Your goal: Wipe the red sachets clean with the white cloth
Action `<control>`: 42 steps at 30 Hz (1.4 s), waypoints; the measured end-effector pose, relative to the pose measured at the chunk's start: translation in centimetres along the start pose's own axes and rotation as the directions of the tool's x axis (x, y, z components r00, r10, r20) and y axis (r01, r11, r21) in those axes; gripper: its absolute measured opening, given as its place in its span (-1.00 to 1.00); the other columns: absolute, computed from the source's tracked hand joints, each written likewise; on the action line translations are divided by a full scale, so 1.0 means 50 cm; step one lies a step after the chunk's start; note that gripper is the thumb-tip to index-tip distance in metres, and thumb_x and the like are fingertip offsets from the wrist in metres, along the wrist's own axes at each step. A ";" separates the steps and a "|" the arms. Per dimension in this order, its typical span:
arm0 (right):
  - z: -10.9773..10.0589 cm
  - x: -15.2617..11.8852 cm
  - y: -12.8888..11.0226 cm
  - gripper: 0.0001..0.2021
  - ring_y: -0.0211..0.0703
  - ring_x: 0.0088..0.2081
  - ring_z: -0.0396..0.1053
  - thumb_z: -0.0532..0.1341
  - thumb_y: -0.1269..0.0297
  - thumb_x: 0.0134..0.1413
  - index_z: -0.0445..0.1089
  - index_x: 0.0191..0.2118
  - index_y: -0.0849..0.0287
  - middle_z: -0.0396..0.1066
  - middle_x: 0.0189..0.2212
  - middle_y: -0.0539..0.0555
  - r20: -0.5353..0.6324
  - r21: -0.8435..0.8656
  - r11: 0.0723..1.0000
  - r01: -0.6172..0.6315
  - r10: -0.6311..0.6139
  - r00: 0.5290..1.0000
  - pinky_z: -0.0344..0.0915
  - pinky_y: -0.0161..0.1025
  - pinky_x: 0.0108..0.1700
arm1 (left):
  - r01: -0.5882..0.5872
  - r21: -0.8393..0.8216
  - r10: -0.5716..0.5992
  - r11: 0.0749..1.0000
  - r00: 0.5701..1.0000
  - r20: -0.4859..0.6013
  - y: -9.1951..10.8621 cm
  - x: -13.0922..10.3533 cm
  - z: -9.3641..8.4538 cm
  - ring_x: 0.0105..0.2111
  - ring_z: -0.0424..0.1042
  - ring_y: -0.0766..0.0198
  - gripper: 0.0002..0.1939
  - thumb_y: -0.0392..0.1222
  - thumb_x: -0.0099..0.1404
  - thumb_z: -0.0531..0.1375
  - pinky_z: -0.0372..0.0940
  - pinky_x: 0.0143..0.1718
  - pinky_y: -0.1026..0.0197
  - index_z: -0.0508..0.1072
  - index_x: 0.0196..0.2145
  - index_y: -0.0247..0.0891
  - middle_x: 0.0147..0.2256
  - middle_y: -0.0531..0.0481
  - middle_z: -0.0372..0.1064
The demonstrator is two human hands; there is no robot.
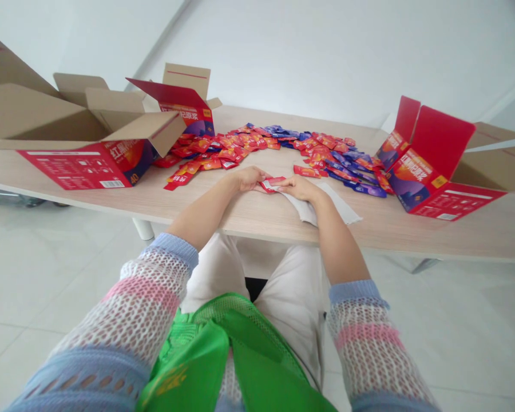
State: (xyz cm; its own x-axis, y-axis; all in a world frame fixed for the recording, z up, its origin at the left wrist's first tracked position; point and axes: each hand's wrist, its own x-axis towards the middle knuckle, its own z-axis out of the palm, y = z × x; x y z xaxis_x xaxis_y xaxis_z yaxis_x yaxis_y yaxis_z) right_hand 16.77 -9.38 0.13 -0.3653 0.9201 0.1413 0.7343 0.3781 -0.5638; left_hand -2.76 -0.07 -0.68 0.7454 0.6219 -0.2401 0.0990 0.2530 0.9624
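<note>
Pinching one red sachet (272,184) between my left hand (249,178) and right hand (301,187) over the worktop (268,163), I have loose sachets (240,143) heaped beyond it, unpacked, with printed cartons (420,174) standing open.

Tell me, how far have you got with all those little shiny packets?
The boxes already stand open, and lots of loose packets are out on the table. The left hand and right hand have one red packet between their fingers. Most of the loose packets may be waiting their turn, but I can't tell which are finished, or see what's inside the boxes.
</note>
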 end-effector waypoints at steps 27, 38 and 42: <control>0.059 0.013 -0.074 -0.63 -0.14 -0.19 0.29 0.07 0.15 0.25 0.33 0.13 -0.01 0.29 -0.19 0.11 -0.299 -0.356 0.934 -0.031 -0.083 0.951 0.18 -0.27 -0.14 | -0.096 0.006 0.096 0.995 0.994 -0.048 -0.001 -0.001 0.015 -0.47 0.49 0.28 -0.83 -0.52 0.19 0.11 0.43 -0.21 0.16 0.49 -0.43 -0.43 -0.49 -0.09 0.49; 0.035 0.005 -0.053 -0.58 0.00 -0.06 0.36 -0.09 0.12 0.31 0.37 0.11 0.00 0.44 -0.07 0.19 -0.325 -0.452 0.803 -0.389 0.259 0.910 0.21 -0.21 -0.11 | 0.004 -0.008 -0.004 1.000 1.000 -0.004 0.010 -0.010 0.014 -0.39 0.53 0.22 -0.73 -0.62 0.20 0.02 0.37 -0.08 0.11 0.50 -0.38 -0.51 -0.40 -0.21 0.51; 0.033 0.003 -0.031 -0.60 0.01 -0.04 0.36 -0.07 0.16 0.29 0.44 0.02 0.08 0.45 -0.09 0.24 -0.398 -0.409 0.712 -0.571 0.423 0.814 0.22 -0.15 -0.05 | 0.033 0.010 -0.033 0.999 0.999 -0.020 0.014 -0.012 0.017 -0.38 0.53 0.24 -0.69 -0.61 0.23 0.00 0.36 -0.06 0.13 0.51 -0.24 -0.53 -0.38 -0.21 0.52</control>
State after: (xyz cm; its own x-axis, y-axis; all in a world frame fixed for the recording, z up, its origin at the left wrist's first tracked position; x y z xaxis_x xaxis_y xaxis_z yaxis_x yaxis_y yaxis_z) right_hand 14.62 -10.01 -0.31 0.2417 0.9494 0.2005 0.9653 -0.2142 -0.1492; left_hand -2.57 -0.90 0.23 0.7283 0.6281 -0.2741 0.1303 0.2658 0.9552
